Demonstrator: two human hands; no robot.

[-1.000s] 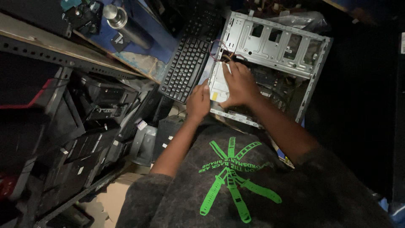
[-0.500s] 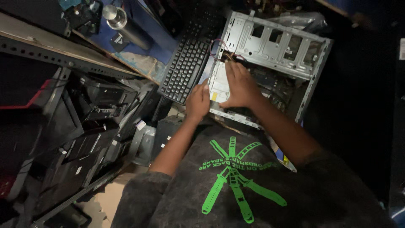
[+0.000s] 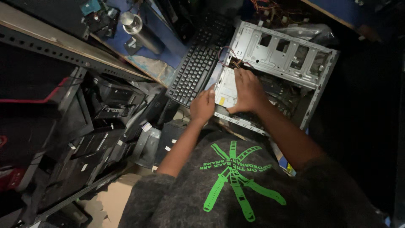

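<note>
We see a flat, pale grey metal drive (image 3: 226, 89) lying at the near edge of an open, bare-metal computer case (image 3: 291, 59), which rests on its side. The drive's label side faces up. Coloured wires (image 3: 231, 63) run from its far end into the case.

Both hands rest on a pale drive unit (image 3: 226, 89) inside an open metal computer case (image 3: 291, 59). Left hand (image 3: 203, 105) grips its near edge; right hand (image 3: 249, 90) lies flat on top. Black keyboard (image 3: 195, 74) lies just beside the case.
</note>
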